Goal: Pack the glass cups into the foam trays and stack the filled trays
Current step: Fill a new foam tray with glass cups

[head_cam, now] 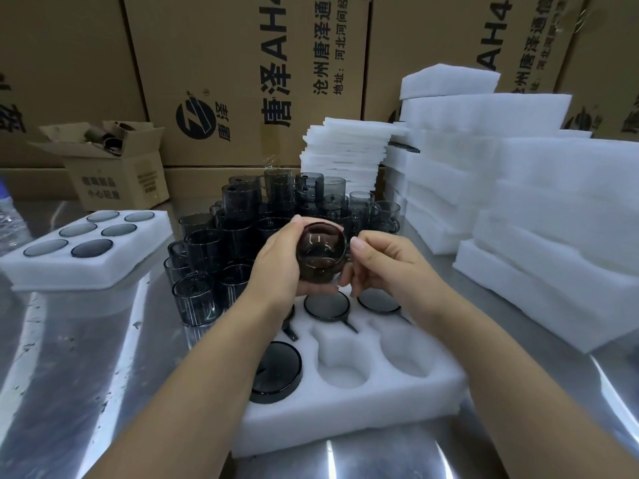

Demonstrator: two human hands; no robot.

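I hold a smoky glass cup [321, 252] tilted toward me above the near foam tray [349, 406]. My left hand [276, 264] cups its left side and base. My right hand [377, 261] pinches its right edge, where the handle seems to be. The near tray holds upside-down cups in its back row [326, 305] and one at the front left [276, 371]; two front pockets show bare foam. A filled foam tray [86, 250] sits at the left. Several loose glass cups [242, 219] stand stacked behind my hands.
Stacks of white foam trays [539, 209] and thin foam sheets [345, 153] fill the right and back. A small open cardboard box [117, 171] stands at the back left, large cartons [242, 81] behind it. A plastic bottle [10, 219] lies at the left edge of the shiny metal table [86, 357].
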